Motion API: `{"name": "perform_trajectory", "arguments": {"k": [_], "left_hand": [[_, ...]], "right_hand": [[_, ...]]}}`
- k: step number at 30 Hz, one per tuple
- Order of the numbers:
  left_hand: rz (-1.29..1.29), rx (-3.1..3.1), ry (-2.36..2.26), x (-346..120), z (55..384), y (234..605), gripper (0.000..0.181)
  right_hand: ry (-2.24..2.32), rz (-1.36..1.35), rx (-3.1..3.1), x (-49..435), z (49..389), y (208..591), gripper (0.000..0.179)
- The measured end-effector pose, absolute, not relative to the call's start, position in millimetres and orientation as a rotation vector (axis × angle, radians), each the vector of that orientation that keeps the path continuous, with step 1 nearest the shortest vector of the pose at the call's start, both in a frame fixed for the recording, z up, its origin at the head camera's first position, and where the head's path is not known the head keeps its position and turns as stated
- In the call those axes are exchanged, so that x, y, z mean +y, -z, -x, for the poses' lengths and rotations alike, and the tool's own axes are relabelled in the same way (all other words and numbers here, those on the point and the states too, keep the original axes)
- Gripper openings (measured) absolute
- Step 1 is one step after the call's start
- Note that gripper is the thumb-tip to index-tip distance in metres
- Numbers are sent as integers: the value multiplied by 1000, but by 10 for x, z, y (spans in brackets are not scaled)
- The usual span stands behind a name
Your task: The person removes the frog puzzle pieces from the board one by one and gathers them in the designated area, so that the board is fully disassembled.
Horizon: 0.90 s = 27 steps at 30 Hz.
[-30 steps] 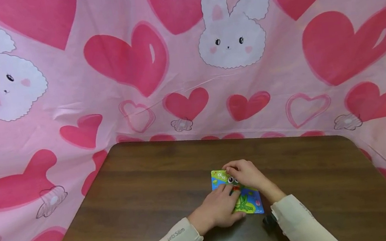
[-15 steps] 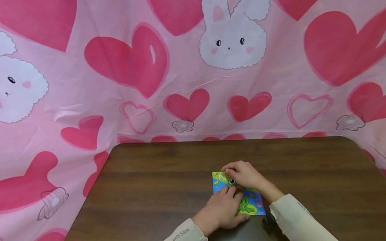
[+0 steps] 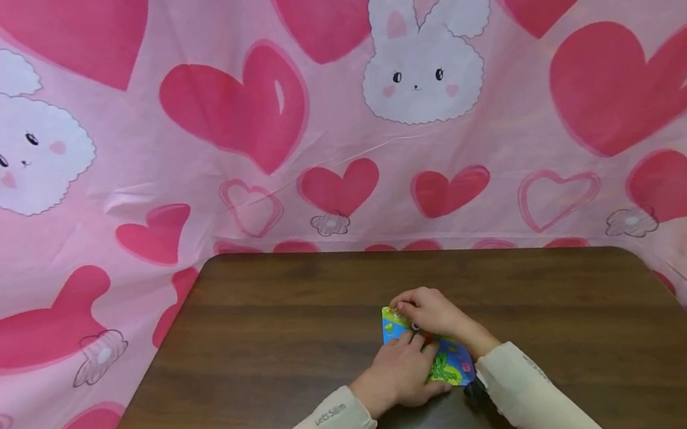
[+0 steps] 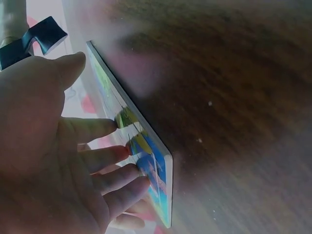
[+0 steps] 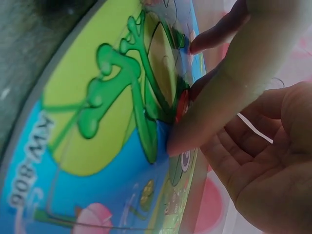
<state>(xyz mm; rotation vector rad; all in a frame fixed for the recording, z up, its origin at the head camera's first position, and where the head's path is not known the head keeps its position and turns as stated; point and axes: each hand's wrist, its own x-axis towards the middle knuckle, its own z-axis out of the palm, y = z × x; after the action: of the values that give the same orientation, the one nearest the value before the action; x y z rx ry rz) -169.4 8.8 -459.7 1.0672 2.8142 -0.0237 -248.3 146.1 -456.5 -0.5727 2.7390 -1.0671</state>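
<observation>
A frog jigsaw puzzle [image 3: 392,326] lies on the brown table, green and yellow on a blue ground. Up close in the right wrist view, the same puzzle [image 5: 119,117] shows piece outlines and the print KW-806. My left hand [image 3: 408,370] lies across its middle; in the left wrist view the left hand [image 4: 92,156] touches the board with several straight fingertips while its thumb stands apart. At the top edge, my right hand [image 3: 433,312] holds the board with bent fingers, covering part of the frog's head. The right hand's [image 5: 273,165] fingertips are partly hidden behind a left-hand finger.
The dark brown wooden table [image 3: 267,328] has rounded far corners. A pink cloth [image 3: 331,128] with hearts and rabbits hangs behind and beside it. A black device [image 3: 476,395] sits under the right cuff.
My left hand has slid slightly right over the puzzle. The right hand's fingers have crept left along the top edge, so more of the frog's head is covered. The head view has shifted slightly.
</observation>
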Motion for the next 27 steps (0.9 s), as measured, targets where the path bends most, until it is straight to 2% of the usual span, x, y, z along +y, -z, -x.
{"name": "perform_trajectory", "arguments": {"k": [27], "left_hand": [[-1020, 2823, 104, 170, 1695, 4610, 75]], "right_hand": [[940, 555, 2679, 1325, 2608, 4519, 24]]}}
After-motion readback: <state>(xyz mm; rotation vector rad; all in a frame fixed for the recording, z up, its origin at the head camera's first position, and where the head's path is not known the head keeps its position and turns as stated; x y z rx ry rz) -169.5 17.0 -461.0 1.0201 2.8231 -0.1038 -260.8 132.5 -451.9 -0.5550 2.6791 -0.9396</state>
